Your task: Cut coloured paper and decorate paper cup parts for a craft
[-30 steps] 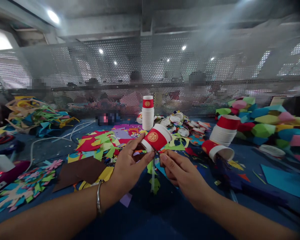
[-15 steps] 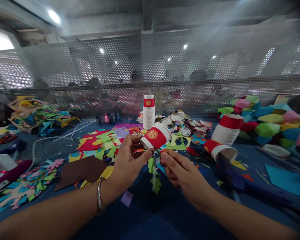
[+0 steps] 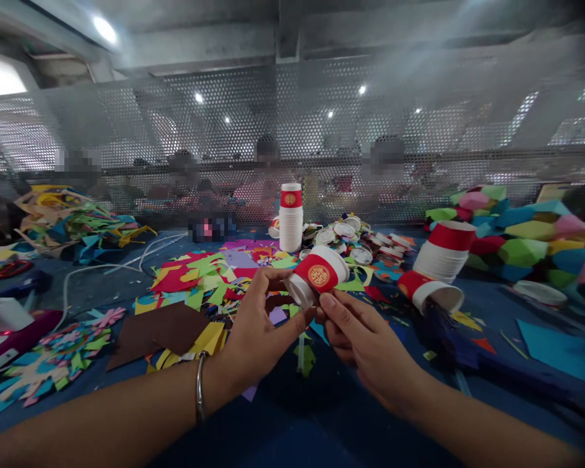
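Note:
A red and white paper cup with a gold emblem lies tilted between my hands above the table, its wide rim toward the upper right. My left hand is closed around its narrow base end, index finger behind and thumb below. Close under the cup's side, my right hand has thumb and fingers pinched together, touching or nearly touching the cup. What those fingers hold is hidden. Beyond them stands a tall stack of paper cups. A glue gun lies to the right of my right hand, blurred and dark blue.
Colored paper scraps and brown paper spread at left centre. Behind are round white cup pieces. More stacked cups and folded paper shapes stand right. A cable and a purple power strip lie left.
The cup has moved slightly right and down and turned, showing more of its base end. My left hand followed it. A thin dark strip seen by my right fingertips is now hidden.

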A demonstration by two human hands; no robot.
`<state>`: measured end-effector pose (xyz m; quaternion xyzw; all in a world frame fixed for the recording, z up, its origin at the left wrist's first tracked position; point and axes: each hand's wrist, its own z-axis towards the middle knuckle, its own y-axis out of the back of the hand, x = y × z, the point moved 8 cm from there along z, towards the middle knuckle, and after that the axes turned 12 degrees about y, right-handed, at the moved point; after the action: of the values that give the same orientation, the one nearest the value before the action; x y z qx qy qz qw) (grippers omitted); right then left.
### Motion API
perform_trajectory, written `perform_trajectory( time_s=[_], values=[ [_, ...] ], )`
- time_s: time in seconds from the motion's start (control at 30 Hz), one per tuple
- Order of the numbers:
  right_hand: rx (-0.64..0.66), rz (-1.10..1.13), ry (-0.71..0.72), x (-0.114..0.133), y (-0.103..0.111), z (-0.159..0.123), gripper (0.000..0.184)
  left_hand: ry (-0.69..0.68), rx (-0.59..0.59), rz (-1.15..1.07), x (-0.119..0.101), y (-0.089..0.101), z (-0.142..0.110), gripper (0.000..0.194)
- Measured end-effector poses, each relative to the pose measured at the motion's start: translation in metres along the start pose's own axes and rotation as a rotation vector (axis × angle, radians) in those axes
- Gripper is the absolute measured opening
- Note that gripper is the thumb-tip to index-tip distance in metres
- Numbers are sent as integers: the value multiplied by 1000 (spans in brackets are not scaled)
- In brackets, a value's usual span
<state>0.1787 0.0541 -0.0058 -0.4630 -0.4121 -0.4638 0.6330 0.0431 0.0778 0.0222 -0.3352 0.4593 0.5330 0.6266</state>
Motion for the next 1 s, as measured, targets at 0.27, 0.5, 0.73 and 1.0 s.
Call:
perform_trajectory(
  time_s=[0.27, 0.5, 0.73, 1.0],
  values=[
    [15, 29, 12, 2, -1, 2, 46, 218, 74, -210, 8, -6, 8, 36],
    [76, -34, 17, -1, -5, 0, 45, 163, 89, -209, 3, -6, 3, 29],
    [104, -71, 48, 5, -6, 0, 46, 153, 61, -171, 2, -6, 1, 31],
    [114, -144, 80, 4, -2, 1, 45, 105, 55, -122, -1, -5, -1, 29]
  ],
)
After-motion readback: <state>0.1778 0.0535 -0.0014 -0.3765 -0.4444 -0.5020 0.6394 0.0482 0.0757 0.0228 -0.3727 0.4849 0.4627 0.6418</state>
